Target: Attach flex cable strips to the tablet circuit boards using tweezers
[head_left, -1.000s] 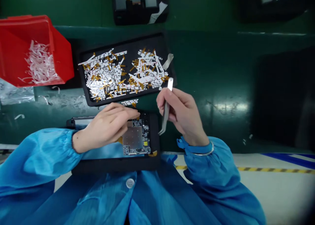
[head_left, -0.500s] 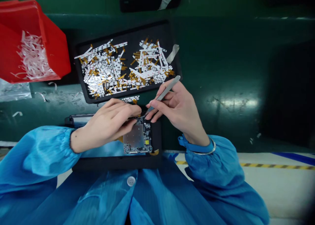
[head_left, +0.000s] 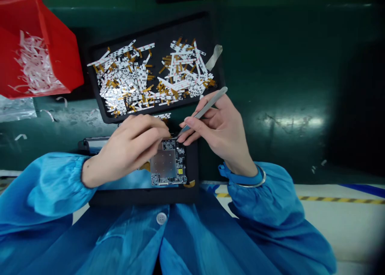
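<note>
As far as I can see, a red plastic bin [head_left: 39,46] sits at the far left of the dark green surface [head_left: 270,86], with a pile of white paper scraps [head_left: 36,66] inside. Just right of it is a black tray [head_left: 156,30], heaped with loose white strips [head_left: 126,82] that have orange tails. Nearer in, the left hand [head_left: 126,150] is curled over the far edge of a circuit board [head_left: 168,162], and I can't tell if those fingers are actually pinching anything. The board lies flat in a black holder [head_left: 192,166], right in front of the person, just below the tray. On the right, the right hand [head_left: 219,130] is gripping a pair of metal tweezers [head_left: 207,108] like a pencil, tips down at the board's far edge, just beside the left fingers.
</note>
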`<control>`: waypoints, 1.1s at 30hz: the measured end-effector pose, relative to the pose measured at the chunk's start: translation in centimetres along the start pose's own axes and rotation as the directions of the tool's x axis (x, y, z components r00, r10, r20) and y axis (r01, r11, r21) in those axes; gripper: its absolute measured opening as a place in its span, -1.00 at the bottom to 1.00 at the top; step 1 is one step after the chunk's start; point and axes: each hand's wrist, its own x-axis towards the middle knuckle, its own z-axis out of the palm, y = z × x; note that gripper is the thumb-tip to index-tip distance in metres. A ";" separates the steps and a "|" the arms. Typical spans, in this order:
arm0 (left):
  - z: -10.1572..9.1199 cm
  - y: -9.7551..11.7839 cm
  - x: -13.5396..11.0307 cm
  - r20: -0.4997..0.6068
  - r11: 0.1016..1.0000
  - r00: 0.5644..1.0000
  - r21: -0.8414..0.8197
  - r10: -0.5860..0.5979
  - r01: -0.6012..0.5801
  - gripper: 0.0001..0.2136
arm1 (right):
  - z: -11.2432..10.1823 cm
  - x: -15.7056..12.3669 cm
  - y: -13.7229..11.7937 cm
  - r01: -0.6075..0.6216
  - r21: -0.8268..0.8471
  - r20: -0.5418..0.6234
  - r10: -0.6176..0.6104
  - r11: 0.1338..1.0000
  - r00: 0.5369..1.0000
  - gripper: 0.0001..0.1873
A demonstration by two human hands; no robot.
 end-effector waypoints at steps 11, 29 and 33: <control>0.0 0.7 -2.3 0.053 0.962 0.988 0.225 0.148 -0.157 -0.74 | -0.2 0.3 0.6 0.061 0.083 0.046 -0.065 0.995 0.997 -0.63; 0.7 1.6 -2.5 0.118 0.826 0.976 0.520 0.182 -0.217 -0.69 | 0.2 0.0 0.6 0.295 -0.166 -0.002 -0.299 0.941 0.954 -0.78; -0.1 1.5 -2.4 0.160 0.756 0.950 0.577 0.268 -0.310 -0.68 | 0.2 -1.0 0.0 0.343 -0.208 -0.144 -0.376 0.916 0.915 -0.86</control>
